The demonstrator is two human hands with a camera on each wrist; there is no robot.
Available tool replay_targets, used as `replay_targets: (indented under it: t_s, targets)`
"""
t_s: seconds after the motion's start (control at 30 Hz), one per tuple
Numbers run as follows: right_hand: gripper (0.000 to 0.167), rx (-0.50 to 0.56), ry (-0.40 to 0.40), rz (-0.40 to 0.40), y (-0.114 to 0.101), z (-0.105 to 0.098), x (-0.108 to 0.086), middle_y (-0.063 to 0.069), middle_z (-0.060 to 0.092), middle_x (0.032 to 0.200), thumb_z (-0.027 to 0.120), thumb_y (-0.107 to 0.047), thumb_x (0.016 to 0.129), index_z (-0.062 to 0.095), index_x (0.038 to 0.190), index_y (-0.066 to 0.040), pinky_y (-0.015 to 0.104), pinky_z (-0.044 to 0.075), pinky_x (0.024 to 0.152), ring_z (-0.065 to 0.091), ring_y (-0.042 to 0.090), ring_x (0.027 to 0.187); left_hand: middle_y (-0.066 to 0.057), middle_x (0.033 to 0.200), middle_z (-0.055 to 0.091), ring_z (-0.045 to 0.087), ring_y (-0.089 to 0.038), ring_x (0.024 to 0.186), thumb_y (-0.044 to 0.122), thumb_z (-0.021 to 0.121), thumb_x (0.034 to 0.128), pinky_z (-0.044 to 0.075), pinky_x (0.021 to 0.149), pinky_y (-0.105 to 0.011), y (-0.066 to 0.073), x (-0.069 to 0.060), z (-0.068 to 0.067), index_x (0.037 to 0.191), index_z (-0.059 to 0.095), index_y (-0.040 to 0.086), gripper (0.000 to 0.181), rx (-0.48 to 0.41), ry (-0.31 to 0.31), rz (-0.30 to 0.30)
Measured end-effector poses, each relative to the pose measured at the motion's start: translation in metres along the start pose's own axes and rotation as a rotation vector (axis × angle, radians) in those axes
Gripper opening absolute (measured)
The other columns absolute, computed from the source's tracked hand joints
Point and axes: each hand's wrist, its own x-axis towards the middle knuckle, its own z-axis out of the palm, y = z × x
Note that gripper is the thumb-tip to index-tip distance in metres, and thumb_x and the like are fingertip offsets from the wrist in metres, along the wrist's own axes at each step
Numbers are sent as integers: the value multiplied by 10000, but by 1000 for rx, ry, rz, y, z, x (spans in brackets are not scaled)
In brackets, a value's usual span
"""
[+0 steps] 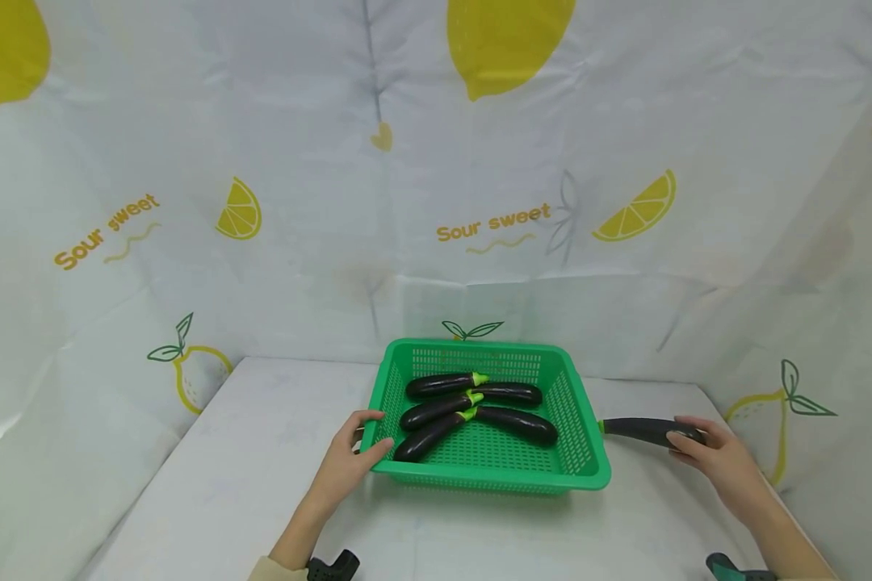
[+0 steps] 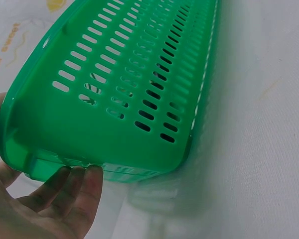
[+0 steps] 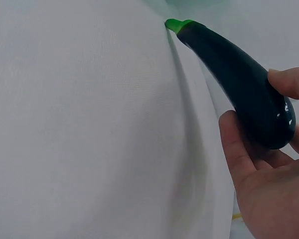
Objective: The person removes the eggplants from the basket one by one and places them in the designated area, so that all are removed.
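My left hand [image 1: 343, 466] grips the left rim of a green plastic basket [image 1: 490, 478], thumb over the edge. In the left wrist view, the fingers [image 2: 87, 194] press under the outside of its slotted wall [image 2: 89, 132]. Inside the basket lie several dark, glossy eggplants [image 1: 517, 424] with green stems. My right hand [image 1: 730, 468] holds another eggplant [image 1: 643, 431] by its thick end, to the right of the basket. In the right wrist view, this eggplant [image 3: 234, 69] points its green stem away from the palm, thumb on top and fingers below.
A white cloth covers the table [image 1: 211, 484]. Behind and at both sides hangs a white sheet [image 1: 320, 242] printed with lemons and lettering. The basket stands near the back sheet. Dark straps [image 1: 334, 565] show at the wrists.
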Motion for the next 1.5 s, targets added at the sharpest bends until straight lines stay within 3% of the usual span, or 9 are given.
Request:
replay_targets:
  t_s: [0.07, 0.17, 0.33, 0.4, 0.63, 0.87, 1.1, 1.3, 1.5]
  targets:
    - [761, -85, -1, 23, 0, -1, 1, 411, 374, 1438, 641, -361, 1017, 295, 1490, 125, 161, 524, 799, 669, -33, 906, -113, 1410, 549, 553, -324, 1255, 203, 741, 950, 486, 919, -451, 0, 0, 0, 1338, 577, 140, 426, -2, -1, -3]
    - [812, -217, 14, 52, 1, -3, 3, 410, 388, 1453, 621, -468, 1005, 324, 1494, 108, 187, 522, 774, 691, 110, 975, -109, 1413, 548, 549, -321, 1258, 223, 745, 948, 483, 920, -455, 1, -1, -1, 1340, 577, 143, 434, -7, -3, -5]
    - [840, -379, 41, 72, 4, -3, 7, 422, 383, 1442, 617, -549, 977, 399, 1453, 109, 479, 514, 924, 513, 496, 1222, -111, 1411, 548, 548, -319, 1259, 227, 746, 947, 481, 920, -459, 3, -2, -1, 1344, 577, 140, 440, -11, -2, -7]
    - [835, -405, 42, 72, 5, -3, 8, 431, 382, 1433, 624, -541, 975, 410, 1437, 120, 561, 481, 946, 455, 554, 1254, -112, 1411, 549, 549, -319, 1259, 228, 747, 947, 481, 921, -463, 3, -2, -1, 1346, 576, 138, 443, -12, -2, -7]
    - [743, -465, 34, 32, 10, -3, 10, 391, 526, 1322, 649, -463, 985, 461, 1395, 127, 474, 523, 858, 533, 526, 1183, -112, 1412, 547, 550, -320, 1258, 206, 740, 951, 487, 931, -483, 1, -2, 0, 1342, 576, 143, 429, -7, 2, -8]
    - [757, -494, 32, 22, 8, -4, 8, 397, 513, 1333, 635, -492, 983, 466, 1396, 119, 585, 474, 905, 506, 552, 1198, -114, 1413, 547, 549, -327, 1261, 202, 739, 952, 486, 937, -492, 0, -1, 0, 1339, 575, 148, 424, 2, 3, -9]
    - [739, -541, 46, 11, 1, -7, 7, 374, 550, 1295, 643, -491, 977, 492, 1379, 110, 553, 506, 851, 541, 528, 1158, -114, 1412, 547, 548, -324, 1260, 207, 742, 950, 487, 923, -470, 0, 0, 0, 1338, 577, 144, 427, -6, 2, -11]
    - [718, -569, 50, -37, -4, -8, 3, 383, 546, 1282, 629, -484, 991, 502, 1362, 117, 550, 510, 818, 528, 537, 1147, -123, 1405, 550, 553, -329, 1253, 210, 741, 950, 490, 921, -471, -1, 0, 0, 1335, 578, 132, 426, 9, 1, -1]
    - [622, -608, 103, -111, -12, -7, 0, 380, 573, 1237, 639, -408, 1000, 536, 1324, 112, 500, 522, 753, 548, 529, 1113, -125, 1402, 552, 555, -327, 1248, 228, 746, 947, 490, 918, -464, 0, -1, 0, 1332, 579, 130, 431, 7, 0, 5]
